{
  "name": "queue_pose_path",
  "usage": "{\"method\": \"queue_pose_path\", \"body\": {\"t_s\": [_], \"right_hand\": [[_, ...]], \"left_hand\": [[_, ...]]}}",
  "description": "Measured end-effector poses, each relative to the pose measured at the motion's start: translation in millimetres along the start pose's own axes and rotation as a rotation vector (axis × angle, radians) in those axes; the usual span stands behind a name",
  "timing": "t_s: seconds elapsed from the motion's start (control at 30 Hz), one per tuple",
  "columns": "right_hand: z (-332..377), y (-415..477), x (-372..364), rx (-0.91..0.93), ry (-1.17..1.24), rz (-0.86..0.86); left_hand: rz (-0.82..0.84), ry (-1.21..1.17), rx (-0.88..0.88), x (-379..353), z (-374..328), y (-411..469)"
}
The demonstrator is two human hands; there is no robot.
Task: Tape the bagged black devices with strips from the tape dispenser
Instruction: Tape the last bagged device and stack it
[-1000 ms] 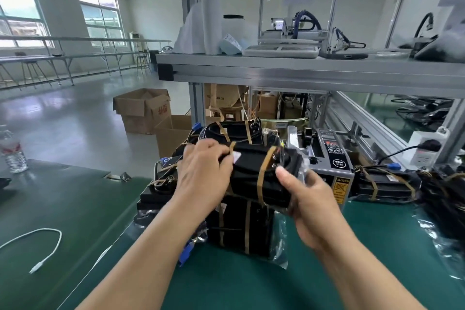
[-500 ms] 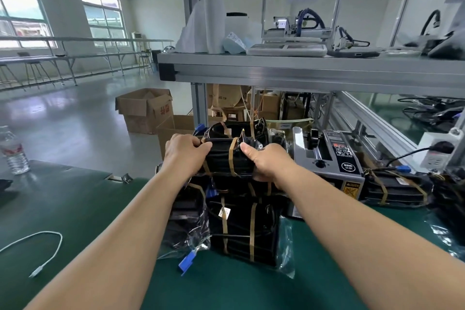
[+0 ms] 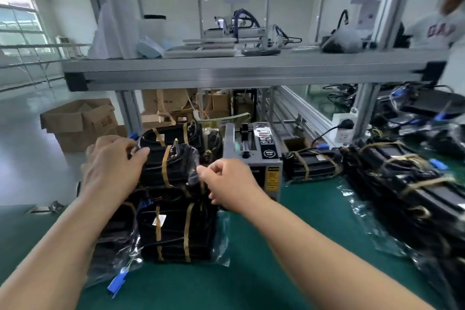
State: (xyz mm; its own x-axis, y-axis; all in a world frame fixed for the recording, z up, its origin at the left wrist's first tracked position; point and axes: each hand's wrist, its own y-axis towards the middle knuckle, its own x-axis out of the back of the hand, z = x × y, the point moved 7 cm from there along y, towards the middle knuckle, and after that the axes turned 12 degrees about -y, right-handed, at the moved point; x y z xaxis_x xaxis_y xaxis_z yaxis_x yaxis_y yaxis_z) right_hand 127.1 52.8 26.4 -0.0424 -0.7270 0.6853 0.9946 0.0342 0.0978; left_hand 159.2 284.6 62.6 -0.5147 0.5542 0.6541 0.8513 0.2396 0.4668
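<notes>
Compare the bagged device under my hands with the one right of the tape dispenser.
The stacked device sits atop other bagged devices; the lone device lies on the green mat. Your left hand and right hand hold the stacked device; no hand touches the lone device. Both are black with tan tape strips.

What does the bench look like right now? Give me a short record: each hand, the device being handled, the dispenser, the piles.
left hand: grips the left end of the top bagged device
right hand: pinches that bag's plastic at its right end
top bagged device: lies on the stack, brown tape bands around it
stack: taped bagged devices on the green mat
tape dispenser: just right of the stack, no hand on it
right pile: more banded devices
</notes>
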Motion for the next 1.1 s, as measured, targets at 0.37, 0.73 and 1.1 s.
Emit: {"method": "queue_pose_path", "body": {"t_s": [0.37, 0.73, 1.1], "right_hand": [[-142, -141, 162, -0.181, 0.016, -0.298], [-265, -258, 322, -0.458, -0.077, -0.740], [-363, -205, 298, -0.822, 0.217, -0.543]], "left_hand": [[0.607, -0.698, -0.018, -145, -193, -178], [1.006, -0.871, 0.101, -234, -367, -278], [0.966, -0.547, -0.406, -269, -421, -286]]}}
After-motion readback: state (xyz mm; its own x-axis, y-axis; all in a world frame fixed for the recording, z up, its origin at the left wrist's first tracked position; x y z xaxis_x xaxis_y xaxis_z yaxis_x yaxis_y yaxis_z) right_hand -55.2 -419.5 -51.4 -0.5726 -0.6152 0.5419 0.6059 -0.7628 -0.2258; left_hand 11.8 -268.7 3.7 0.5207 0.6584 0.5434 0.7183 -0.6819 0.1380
